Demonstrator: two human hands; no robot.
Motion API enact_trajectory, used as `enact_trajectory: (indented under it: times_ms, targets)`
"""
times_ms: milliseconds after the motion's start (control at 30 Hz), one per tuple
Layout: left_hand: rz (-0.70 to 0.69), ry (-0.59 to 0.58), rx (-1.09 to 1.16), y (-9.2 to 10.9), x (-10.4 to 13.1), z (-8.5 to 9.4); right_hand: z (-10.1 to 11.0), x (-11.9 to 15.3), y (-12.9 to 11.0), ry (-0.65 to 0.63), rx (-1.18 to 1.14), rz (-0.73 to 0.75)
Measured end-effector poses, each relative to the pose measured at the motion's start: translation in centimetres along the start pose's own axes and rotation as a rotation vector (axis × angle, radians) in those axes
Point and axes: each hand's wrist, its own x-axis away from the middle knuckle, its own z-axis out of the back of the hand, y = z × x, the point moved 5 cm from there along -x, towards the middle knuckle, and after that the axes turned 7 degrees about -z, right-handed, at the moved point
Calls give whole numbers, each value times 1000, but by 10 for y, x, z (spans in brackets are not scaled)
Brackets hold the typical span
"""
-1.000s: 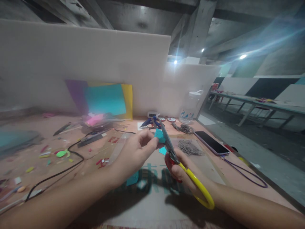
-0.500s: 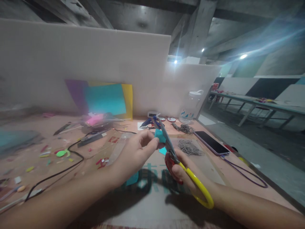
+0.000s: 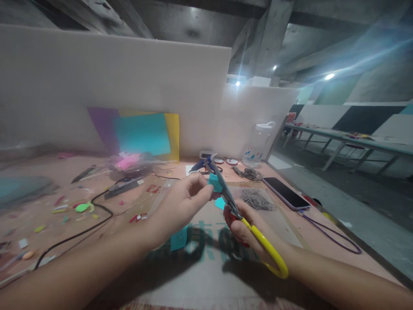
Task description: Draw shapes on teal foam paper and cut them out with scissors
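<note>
Between the thumb and fingers of my left hand is a small teal piece of paper. My right hand grips scissors with yellow and red handles, their blades pointing up and away along the paper's right edge. Whether the blades touch the paper or have it between them, I cannot tell. Just below the held piece, another teal scrap shows on the work surface. A larger teal piece lies under my left wrist, partly covered by it.
Right of my hands lie grey cord and a phone with a strap. A clear bottle stands behind, near a blue glue gun. Coloured sheets lean on the white partition. Scraps and a black cable cover the left side.
The scissors and the held teal paper have shifted very slightly, and the blades look a little closer together. My grip on both is the same.
</note>
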Motion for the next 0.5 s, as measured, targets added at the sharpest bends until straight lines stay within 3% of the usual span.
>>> enact_trajectory:
  times_ms: [500]
  targets:
    - [11, -25, 3, 3, -2, 3, 0, -1, 2, 3, -42, 5]
